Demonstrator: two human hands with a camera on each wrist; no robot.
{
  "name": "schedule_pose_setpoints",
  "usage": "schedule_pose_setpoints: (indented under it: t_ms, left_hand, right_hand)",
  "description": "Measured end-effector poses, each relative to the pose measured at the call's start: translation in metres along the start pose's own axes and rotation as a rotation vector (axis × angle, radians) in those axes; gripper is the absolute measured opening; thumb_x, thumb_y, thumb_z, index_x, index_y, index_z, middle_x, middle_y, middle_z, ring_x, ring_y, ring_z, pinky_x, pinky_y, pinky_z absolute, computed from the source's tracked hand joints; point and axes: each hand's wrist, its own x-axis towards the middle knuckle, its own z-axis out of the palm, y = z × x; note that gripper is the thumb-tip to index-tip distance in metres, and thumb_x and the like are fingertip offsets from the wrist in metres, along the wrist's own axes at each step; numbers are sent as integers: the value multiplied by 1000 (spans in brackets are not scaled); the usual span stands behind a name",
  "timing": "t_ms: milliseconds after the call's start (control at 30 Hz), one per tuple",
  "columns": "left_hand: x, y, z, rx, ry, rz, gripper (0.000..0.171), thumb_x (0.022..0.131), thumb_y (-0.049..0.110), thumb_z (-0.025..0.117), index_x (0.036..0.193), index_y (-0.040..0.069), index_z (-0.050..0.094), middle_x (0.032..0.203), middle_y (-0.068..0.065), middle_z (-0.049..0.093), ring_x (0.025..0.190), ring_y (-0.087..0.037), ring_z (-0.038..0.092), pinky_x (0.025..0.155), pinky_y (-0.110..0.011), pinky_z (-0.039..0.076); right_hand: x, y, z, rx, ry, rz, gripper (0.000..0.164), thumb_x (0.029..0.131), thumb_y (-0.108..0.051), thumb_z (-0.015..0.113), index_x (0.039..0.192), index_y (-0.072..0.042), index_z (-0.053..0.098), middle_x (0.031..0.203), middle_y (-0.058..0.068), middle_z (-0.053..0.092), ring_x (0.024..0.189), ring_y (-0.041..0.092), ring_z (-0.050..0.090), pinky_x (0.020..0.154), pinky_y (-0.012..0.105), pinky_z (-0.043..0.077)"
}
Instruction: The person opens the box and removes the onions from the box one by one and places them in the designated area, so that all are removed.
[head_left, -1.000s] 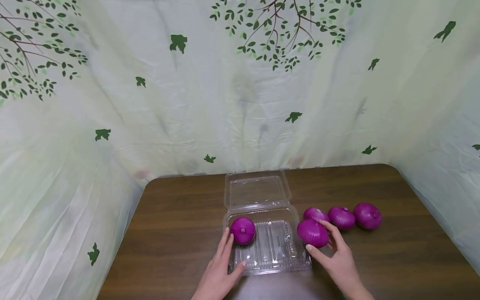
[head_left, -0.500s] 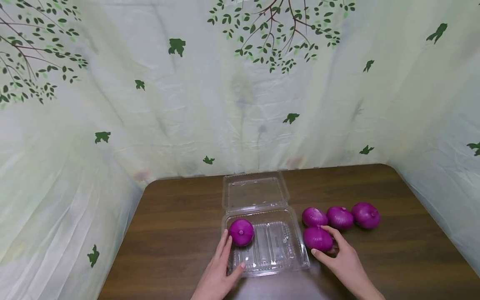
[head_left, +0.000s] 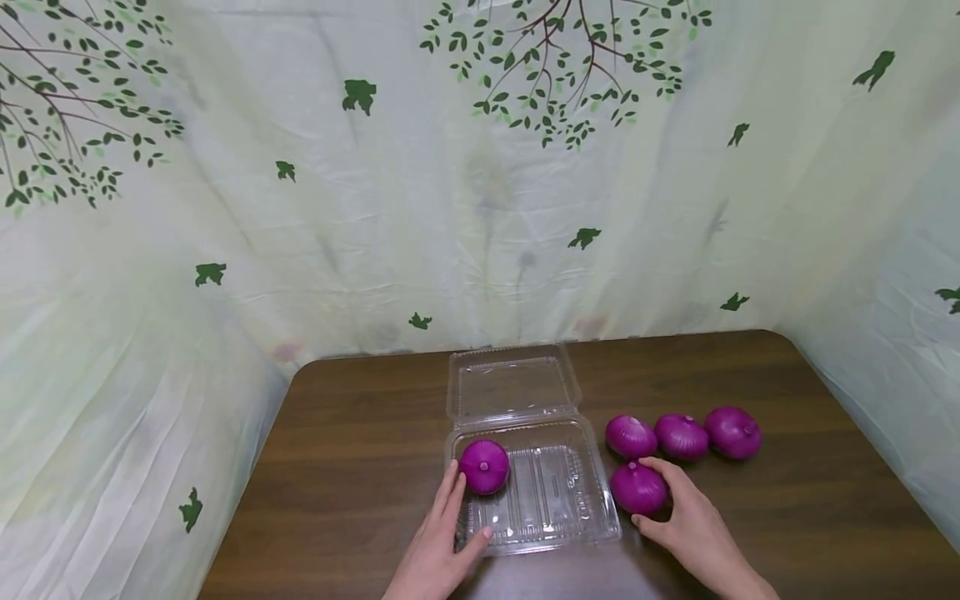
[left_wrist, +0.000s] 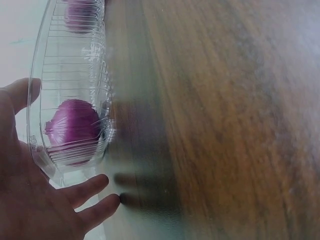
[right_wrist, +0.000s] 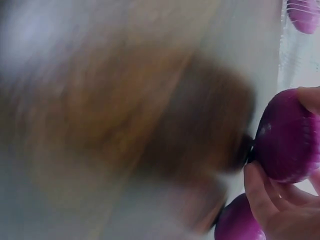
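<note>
A clear plastic clamshell container [head_left: 551, 492] lies with its lid [head_left: 513, 385] folded back. One red onion [head_left: 484, 467] sits upright in its left part, near the back. My left hand [head_left: 438, 533] rests along the container's left side, fingers fairly straight and thumb over the front left corner. In the left wrist view, the left hand [left_wrist: 35, 185] spans the container wall [left_wrist: 65, 55], with the onion [left_wrist: 75, 122] showing through it. Just right of the container, my right hand [head_left: 693, 521] grips another red onion [head_left: 639, 488], stem end up, low over the table. The right wrist view shows fingers around this onion [right_wrist: 285, 140].
Behind the held onion, three more red onions stand in a row: a left one [head_left: 630, 437], a middle one [head_left: 681, 437] and a right one [head_left: 733, 433]. The brown wooden table [head_left: 360, 467] meets a leaf-printed curtain [head_left: 390, 208] at the back.
My right hand has moved right and nearer to me with the onion, away from the container's right rim. The onion has turned stem end up. The left hand stays in place.
</note>
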Motion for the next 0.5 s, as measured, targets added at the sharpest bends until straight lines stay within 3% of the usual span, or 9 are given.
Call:
schedule_pose_setpoints:
  t_ms: [500]
  left_hand:
    - [0,1,1,4,4,-1,83,93,49,62,155,5,28,165,1,8,138,-38,33,100,-64,36]
  right_hand:
    - [2,20,-13,29,-42,-4,74,71,-16,88,133,-16,48,128,20,57,108,33,60,84,54,49]
